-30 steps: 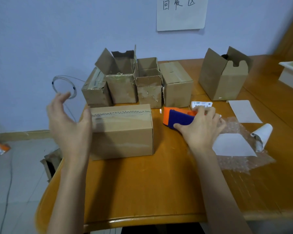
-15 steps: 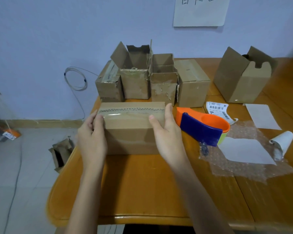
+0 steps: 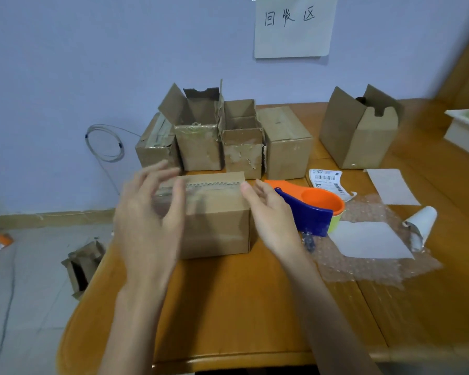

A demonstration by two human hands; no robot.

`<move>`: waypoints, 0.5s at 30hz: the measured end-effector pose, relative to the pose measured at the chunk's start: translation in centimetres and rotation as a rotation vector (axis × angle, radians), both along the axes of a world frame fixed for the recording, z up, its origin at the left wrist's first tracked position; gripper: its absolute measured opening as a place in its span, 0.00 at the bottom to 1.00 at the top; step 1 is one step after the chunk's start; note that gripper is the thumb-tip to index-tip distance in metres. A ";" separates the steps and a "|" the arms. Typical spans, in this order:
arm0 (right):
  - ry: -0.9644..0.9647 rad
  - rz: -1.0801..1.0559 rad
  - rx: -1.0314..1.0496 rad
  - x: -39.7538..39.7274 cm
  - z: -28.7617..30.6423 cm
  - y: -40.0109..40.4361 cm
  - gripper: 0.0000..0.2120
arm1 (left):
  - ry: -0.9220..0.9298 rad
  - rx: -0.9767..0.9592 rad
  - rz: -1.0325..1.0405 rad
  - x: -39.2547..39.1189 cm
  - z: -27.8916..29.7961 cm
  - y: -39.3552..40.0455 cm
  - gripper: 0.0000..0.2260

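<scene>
My left hand is up in front of the left end of the taped box. The fingers are spread and loose and aren't gripping anything. It's pretty motion-blurred, so I can't tell if it actually touches the cardboard. My right hand is at the box's right end, also open and relaxed, with the thumb right by the top right corner. Touching or not, no idea.

The box sits mid-frame on the wooden table. Its flaps are shut and clear tape runs along the top seam, so whatever's inside is hidden.

Just right of my right hand is the orange and blue tape dispenser. Lower right of it, the bubble wrap has a white sheet lying on it, and a curled paper roll at its right edge. A shipping label lies just behind the dispenser.

Behind the taped box there's a row of small cartons:
- The leftmost carton is closed, with messy tape.
- The tall carton has its flaps up, but I can't see inside.
- The torn carton is also open, and again I can't see inside.
- The plain carton is shut.

In the upper right stands a bigger carton with its flaps open and something dark just peeking out at the top.
</scene>
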State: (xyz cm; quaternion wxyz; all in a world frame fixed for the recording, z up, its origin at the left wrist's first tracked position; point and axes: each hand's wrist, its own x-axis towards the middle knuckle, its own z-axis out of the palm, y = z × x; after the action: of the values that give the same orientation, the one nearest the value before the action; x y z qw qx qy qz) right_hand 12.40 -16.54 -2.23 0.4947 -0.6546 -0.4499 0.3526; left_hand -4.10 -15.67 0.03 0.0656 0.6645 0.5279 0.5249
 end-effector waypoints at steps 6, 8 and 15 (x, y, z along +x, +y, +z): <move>0.016 -0.472 0.303 7.6 1.1 -2.4 0.08 | -0.070 -0.141 -0.491 8.0 -1.6 -3.1 0.10; -0.123 -0.567 0.237 11.7 0.5 -2.7 0.13 | -0.063 -0.216 -0.545 10.0 -2.8 -3.3 0.09; -0.601 -0.290 -0.152 18.4 -5.6 0.2 0.15 | -0.156 -0.397 -0.607 14.6 -5.0 -2.5 0.04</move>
State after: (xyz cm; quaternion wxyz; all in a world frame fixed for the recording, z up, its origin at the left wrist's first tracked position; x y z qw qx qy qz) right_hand 30.80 -16.35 -7.85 0.3351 -0.8213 -0.4501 0.1024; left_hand 10.52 -18.22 -4.94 0.3861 0.7230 0.3917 0.4180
